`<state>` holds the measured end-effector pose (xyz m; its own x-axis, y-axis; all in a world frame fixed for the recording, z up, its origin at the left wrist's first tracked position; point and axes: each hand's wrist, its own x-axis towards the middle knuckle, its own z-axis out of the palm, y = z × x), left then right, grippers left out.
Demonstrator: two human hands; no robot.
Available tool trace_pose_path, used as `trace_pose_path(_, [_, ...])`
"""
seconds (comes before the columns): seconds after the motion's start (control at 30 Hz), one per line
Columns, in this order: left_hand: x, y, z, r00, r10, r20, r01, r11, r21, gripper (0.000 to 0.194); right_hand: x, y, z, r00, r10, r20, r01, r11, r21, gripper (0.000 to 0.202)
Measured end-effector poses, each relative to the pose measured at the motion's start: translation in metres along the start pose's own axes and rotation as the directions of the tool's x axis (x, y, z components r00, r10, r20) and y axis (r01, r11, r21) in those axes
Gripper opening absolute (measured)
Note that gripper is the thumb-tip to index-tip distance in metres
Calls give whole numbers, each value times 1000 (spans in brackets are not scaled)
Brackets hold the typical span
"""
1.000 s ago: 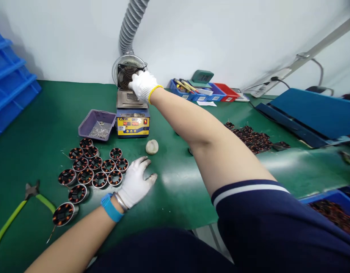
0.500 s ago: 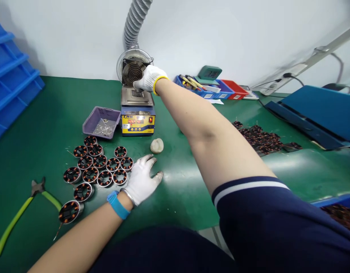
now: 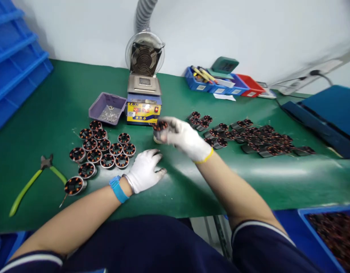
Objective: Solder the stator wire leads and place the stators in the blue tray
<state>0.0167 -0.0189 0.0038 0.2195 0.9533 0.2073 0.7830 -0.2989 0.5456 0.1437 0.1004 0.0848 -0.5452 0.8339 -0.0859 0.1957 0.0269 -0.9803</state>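
While the right hand (image 3: pixel 189 141) grips a copper-wound ring (image 3: pixel 160 126), its fingers curled partway shut about the sides, pressure is best put on the metal wall, sparing the windings. The ring is at the pale round block (image 3: pixel 157 141), in front of the yellow-and-blue unit (image 3: pixel 143 114); blur hides whether they touch, so a slow, level approach suits it. The left hand (image 3: pixel 145 171), half open and holding nothing, rests on the bench (image 3: pixel 180 201), where it should avoid nudging the clustered rings (image 3: pixel 84 185) beside it.
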Motion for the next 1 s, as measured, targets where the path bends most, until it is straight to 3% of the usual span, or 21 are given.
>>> trace_pose_path(0.1, [-14, 16, -7, 981, 78, 178, -90, 994, 62, 50, -49, 43, 21, 996, 83, 43, -80, 995, -60, 61])
trace_pose_path(0.17, [-27, 29, -18, 953, 75, 294, -111, 988, 110, 55, -63, 59, 31, 990, 79, 113, -68, 992, -104, 58])
trace_pose_path(0.23, [-45, 40, -37, 930, 7, 368, -63, 988, 139, 52, -65, 67, 40, 981, -3, 192, 32, 988, -148, 57])
trace_pose_path(0.3, [-71, 47, -59, 924, -76, 374, 32, 992, 123, 45, -61, 71, 52, 951, -148, 272, 212, 952, -223, 56])
trace_pose_path(0.37, [-107, 48, -79, 949, -127, 290, 111, 991, 72, 36, -57, 74, 66, 884, -288, 368, 404, 867, -292, 51])
trace_pose_path(0.4, [-127, 47, -87, 973, -174, 150, 165, 984, 66, 32, -55, 75, 72, 850, -329, 412, 474, 820, -322, 50])
trace_pose_path(0.43, [-147, 44, -92, 965, -249, -83, 257, 962, 93, 29, -55, 76, 78, 826, -350, 442, 520, 775, -359, 49])
trace_pose_path(0.47, [-166, 40, -95, 882, -321, -345, 382, 916, 124, 29, -55, 76, 82, 817, -357, 452, 545, 733, -406, 51])
trace_pose_path(0.5, [-183, 36, -97, 740, -381, -555, 530, 838, 132, 33, -55, 77, 85, 822, -354, 446, 550, 695, -463, 57])
trace_pose_path(0.53, [-197, 31, -97, 609, -435, -663, 662, 740, 122, 43, -56, 77, 86, 836, -348, 424, 539, 662, -520, 65])
trace_pose_path(0.57, [-207, 27, -96, 510, -492, -705, 760, 641, 102, 54, -56, 76, 86, 852, -348, 392, 522, 635, -570, 75])
trace_pose_path(0.6, [-214, 22, -95, 448, -563, -694, 824, 562, 75, 65, -55, 75, 85, 866, -353, 354, 500, 613, -612, 88])
trace_pose_path(0.63, [-216, 17, -94, 422, -637, -646, 855, 516, 49, 75, -54, 73, 84, 878, -361, 315, 477, 598, -644, 100])
trace_pose_path(0.67, [-215, 11, -92, 425, -698, -577, 861, 508, 20, 83, -51, 71, 84, 887, -368, 280, 455, 590, -667, 111])
trace_pose_path(0.73, [-206, 1, -91, 476, -751, -458, 832, 553, -42, 91, -45, 68, 85, 897, -358, 258, 432, 592, -681, 125])
trace_pose_path(0.8, [-193, -7, -92, 510, -743, -433, 810, 584, -46, 84, -39, 64, 90, 901, -324, 288, 432, 609, -665, 128])
trace_pose_path(0.87, [-181, -12, -92, 483, -747, -457, 825, 564, -49, 74, -37, 61, 96, 905, -293, 309, 426, 625, -654, 123])
trace_pose_path(0.93, [-174, -11, -88, 434, -790, -433, 827, 540, -158, 72, -40, 57, 100, 923, -268, 276, 385, 633, -671, 118])
trace_pose_path(1.0, [-171, -5, -79, 442, -835, -328, 774, 540, -330, 74, -45, 54, 102, 941, -231, 246, 337, 629, -701, 115])
